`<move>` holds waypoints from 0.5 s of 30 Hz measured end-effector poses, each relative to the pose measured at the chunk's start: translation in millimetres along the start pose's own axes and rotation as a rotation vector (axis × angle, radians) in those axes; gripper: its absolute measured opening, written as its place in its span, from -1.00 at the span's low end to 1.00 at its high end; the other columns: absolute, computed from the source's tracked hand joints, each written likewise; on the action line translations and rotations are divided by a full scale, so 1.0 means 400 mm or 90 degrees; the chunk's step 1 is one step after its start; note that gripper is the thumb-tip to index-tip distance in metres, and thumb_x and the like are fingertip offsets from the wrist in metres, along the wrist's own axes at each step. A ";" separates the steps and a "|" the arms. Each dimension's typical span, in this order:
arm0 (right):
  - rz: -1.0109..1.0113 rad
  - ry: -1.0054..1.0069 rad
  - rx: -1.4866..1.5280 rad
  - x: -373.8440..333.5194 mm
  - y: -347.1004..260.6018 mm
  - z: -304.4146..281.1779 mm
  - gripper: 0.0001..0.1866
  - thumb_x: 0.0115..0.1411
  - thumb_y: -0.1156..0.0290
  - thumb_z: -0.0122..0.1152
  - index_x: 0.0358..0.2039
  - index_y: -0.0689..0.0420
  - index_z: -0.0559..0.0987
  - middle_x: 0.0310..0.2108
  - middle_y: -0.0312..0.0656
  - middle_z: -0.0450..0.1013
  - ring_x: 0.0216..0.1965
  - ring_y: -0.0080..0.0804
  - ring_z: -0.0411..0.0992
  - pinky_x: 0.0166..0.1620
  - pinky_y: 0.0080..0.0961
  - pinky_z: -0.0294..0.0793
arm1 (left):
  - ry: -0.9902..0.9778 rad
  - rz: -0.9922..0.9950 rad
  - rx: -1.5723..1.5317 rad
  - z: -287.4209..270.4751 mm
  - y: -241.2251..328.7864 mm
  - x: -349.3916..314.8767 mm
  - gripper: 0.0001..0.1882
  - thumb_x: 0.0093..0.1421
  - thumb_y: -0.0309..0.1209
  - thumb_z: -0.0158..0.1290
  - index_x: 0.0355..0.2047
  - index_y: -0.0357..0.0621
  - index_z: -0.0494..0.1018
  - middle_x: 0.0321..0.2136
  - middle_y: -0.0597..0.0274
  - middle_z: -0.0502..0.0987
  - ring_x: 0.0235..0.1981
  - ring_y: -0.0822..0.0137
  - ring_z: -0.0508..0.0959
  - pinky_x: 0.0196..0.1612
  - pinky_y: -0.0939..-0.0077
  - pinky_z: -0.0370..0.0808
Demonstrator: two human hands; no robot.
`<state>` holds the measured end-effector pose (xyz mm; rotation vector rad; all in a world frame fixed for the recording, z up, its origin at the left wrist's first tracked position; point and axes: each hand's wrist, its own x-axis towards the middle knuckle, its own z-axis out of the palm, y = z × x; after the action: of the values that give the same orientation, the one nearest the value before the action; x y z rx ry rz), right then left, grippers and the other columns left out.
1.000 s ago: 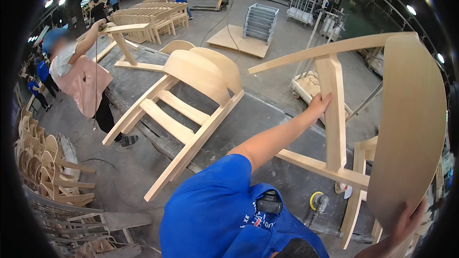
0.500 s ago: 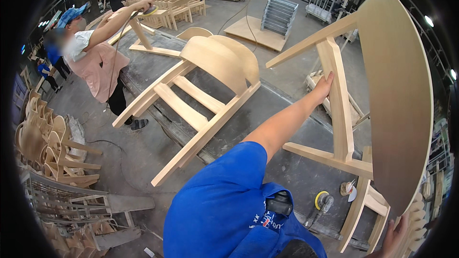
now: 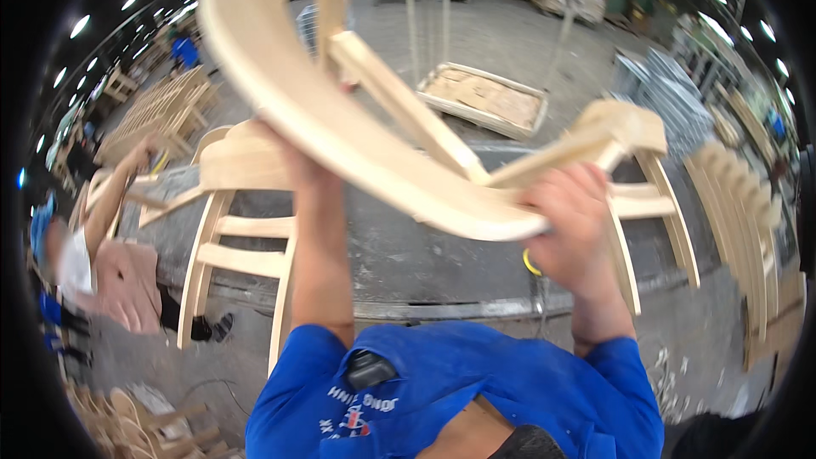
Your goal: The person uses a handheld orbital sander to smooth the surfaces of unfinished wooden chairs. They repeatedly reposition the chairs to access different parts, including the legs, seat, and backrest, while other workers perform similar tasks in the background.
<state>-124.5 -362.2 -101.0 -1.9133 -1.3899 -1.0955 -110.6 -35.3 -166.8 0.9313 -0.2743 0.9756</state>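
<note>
Workshop floor [image 3: 501,25] spreads out beyond a dark, dusty workbench [image 3: 408,276], under rows of ceiling lights [image 3: 79,26]. Over the bench, close in front of the body, a pale wooden chair [image 3: 340,132] is held tilted, its broad curved back nearest; I cannot tell whether its legs touch the bench. The right hand [image 3: 571,217] is curled around the end of the curved back. The left hand [image 3: 297,149] is against the back's outer edge, blurred, and its finger position cannot be told. One wooden chair stands to the left [image 3: 246,161], another to the right [image 3: 643,197]. Beneath the right hand shows a sliver of a yellow disc [image 3: 531,263]. Beyond the bench sits a shallow tray [image 3: 484,125]; at far left, a co-worker in a pink apron [image 3: 125,285] stretches out an arm.
</note>
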 end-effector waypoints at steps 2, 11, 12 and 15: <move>-0.015 -0.019 0.014 0.001 -0.005 0.004 -0.74 -0.32 0.47 0.30 -0.54 0.07 0.45 -0.52 -0.28 0.39 -0.41 -0.27 0.35 -0.24 -0.35 0.22 | 0.037 0.033 0.001 0.089 0.098 -0.094 -0.19 0.24 0.23 -0.21 0.27 -0.12 0.06 0.07 0.01 0.35 0.08 0.15 0.43 0.14 0.23 0.43; -0.040 0.034 0.097 -0.050 -0.011 -0.025 -0.73 -0.22 0.42 0.33 -0.48 0.03 0.42 -0.50 -0.31 0.33 -0.35 -0.32 0.33 -0.15 -0.31 0.26 | 0.197 -0.031 0.209 0.244 0.213 -0.281 -0.39 0.28 -0.08 -0.01 0.21 -0.18 0.21 0.09 0.12 0.38 0.05 0.26 0.48 0.09 0.38 0.45; -0.026 0.035 0.094 -0.060 -0.009 -0.031 -0.76 -0.18 0.42 0.30 -0.48 0.03 0.42 -0.50 -0.31 0.33 -0.35 -0.32 0.33 -0.13 -0.30 0.27 | 0.203 -0.003 0.215 0.252 0.226 -0.290 -0.33 0.28 0.01 -0.04 0.24 -0.17 0.16 0.15 0.17 0.34 0.14 0.26 0.40 0.17 0.34 0.37; -0.047 0.044 0.089 -0.090 -0.012 -0.030 -0.87 -0.07 0.39 0.19 -0.49 0.05 0.43 -0.50 -0.31 0.34 -0.34 -0.34 0.35 -0.03 -0.26 0.29 | 0.005 0.112 0.123 0.287 0.269 -0.354 -0.03 0.12 0.30 -0.04 0.25 -0.27 0.10 0.21 0.02 0.26 0.21 0.12 0.30 0.24 0.21 0.30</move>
<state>-137.7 -388.7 -125.3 -1.7230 -1.4685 -1.0587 -254.8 -183.2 -121.3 1.0915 -0.2611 1.1824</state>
